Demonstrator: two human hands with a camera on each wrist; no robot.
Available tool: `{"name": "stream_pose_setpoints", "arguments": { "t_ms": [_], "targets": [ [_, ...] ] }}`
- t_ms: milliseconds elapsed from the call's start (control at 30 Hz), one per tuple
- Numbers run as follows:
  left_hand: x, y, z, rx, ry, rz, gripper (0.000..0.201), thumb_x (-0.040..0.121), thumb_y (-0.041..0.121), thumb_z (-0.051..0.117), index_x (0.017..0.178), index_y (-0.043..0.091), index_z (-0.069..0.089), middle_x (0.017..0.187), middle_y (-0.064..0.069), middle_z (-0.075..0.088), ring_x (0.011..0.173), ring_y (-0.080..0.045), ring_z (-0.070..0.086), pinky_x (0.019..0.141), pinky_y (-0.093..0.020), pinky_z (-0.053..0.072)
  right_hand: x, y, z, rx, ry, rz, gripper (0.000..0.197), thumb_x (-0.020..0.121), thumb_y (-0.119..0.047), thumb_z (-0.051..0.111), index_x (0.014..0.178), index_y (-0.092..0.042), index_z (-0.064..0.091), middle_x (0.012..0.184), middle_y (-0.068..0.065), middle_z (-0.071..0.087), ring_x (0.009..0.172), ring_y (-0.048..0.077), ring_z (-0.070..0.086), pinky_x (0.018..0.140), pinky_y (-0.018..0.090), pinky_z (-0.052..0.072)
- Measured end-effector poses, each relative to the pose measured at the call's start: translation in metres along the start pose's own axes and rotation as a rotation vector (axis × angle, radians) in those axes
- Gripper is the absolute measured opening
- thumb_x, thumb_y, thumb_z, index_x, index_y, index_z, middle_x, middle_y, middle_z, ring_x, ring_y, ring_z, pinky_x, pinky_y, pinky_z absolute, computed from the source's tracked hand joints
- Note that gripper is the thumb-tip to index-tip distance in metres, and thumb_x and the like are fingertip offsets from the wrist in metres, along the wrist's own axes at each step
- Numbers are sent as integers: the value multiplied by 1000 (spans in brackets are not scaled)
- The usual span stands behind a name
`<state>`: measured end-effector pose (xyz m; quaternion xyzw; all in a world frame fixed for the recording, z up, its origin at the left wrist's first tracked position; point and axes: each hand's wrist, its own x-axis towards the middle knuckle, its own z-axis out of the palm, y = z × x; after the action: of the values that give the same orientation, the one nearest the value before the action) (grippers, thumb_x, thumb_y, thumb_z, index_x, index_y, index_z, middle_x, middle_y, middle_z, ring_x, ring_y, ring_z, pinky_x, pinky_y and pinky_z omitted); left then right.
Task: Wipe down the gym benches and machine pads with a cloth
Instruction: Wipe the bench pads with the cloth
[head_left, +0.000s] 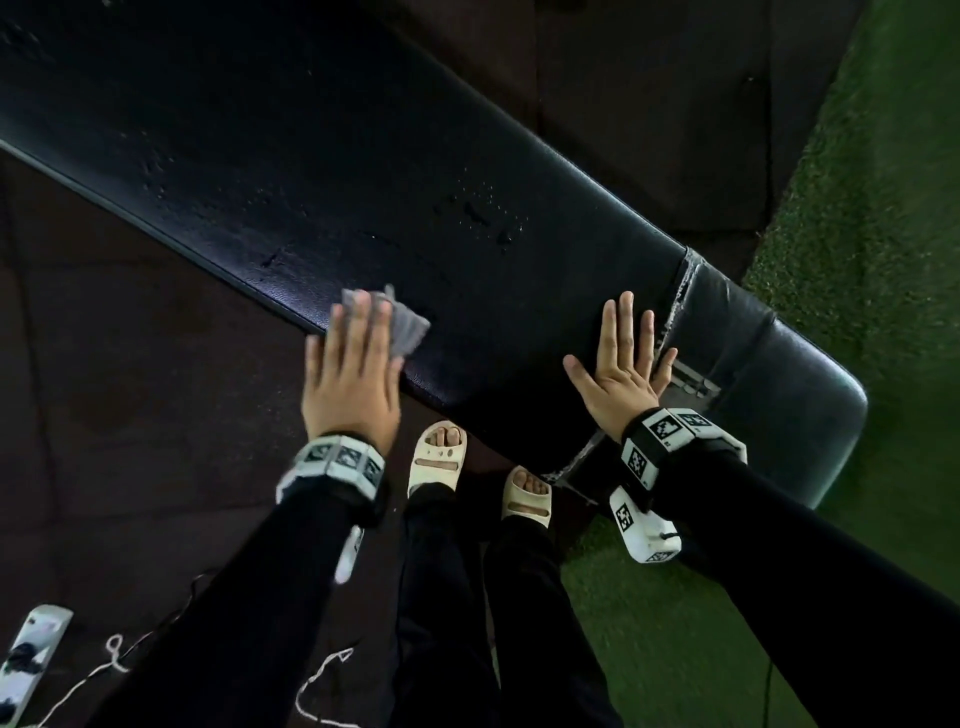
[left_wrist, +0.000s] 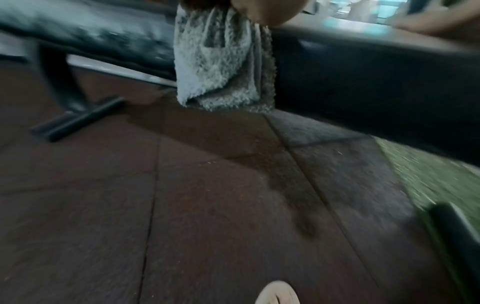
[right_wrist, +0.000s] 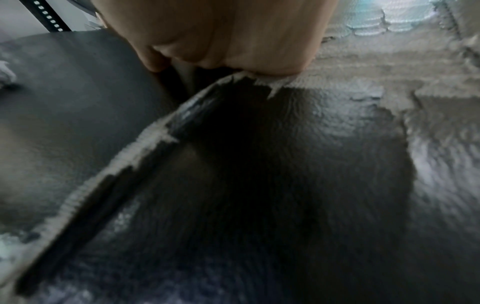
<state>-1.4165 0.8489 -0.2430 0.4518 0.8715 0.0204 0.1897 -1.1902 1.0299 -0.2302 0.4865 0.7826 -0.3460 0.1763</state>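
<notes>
A long black padded bench (head_left: 363, 171) runs diagonally across the head view, with water droplets (head_left: 480, 215) on its top. My left hand (head_left: 353, 358) lies flat on a grey cloth (head_left: 408, 325) at the bench's near edge, fingers straight. Part of the cloth (left_wrist: 221, 61) hangs down over the bench side in the left wrist view. My right hand (head_left: 623, 358) rests flat and spread on the bench beside a cracked seam (head_left: 680, 291). The peeling seam (right_wrist: 145, 139) shows under the right palm (right_wrist: 233, 35).
Brown rubber floor tiles (head_left: 130, 389) lie on the near side and green turf (head_left: 883, 208) to the right. My feet in cream sandals (head_left: 436, 454) stand by the bench. A bench leg (left_wrist: 75, 115) stands on the floor at left. White cords (head_left: 322, 680) trail on the floor.
</notes>
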Motion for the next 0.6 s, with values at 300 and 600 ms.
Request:
{"name": "stream_pose_setpoints", "arguments": {
  "t_ms": [300,600],
  "targets": [
    [71,29,-23,-45,38,-176,58,99,40,13,150,20,-7,159,-8,-9,145,-30,-8,114,-51,-5,0,1,0,0,7,-8,75,85,-65,22,131,-50,-35,141,-26,-41,125,-3,-44,98,38,-32],
    [-17,83,19,-6,-26,226,54,98,32,25,150,19,16,158,-2,12,145,-24,9,117,-46,6,1,1,1,4,13,5,77,84,-65,25,133,-48,-32,141,-28,-40,125,-4,-43,96,35,-35]
  ]
}}
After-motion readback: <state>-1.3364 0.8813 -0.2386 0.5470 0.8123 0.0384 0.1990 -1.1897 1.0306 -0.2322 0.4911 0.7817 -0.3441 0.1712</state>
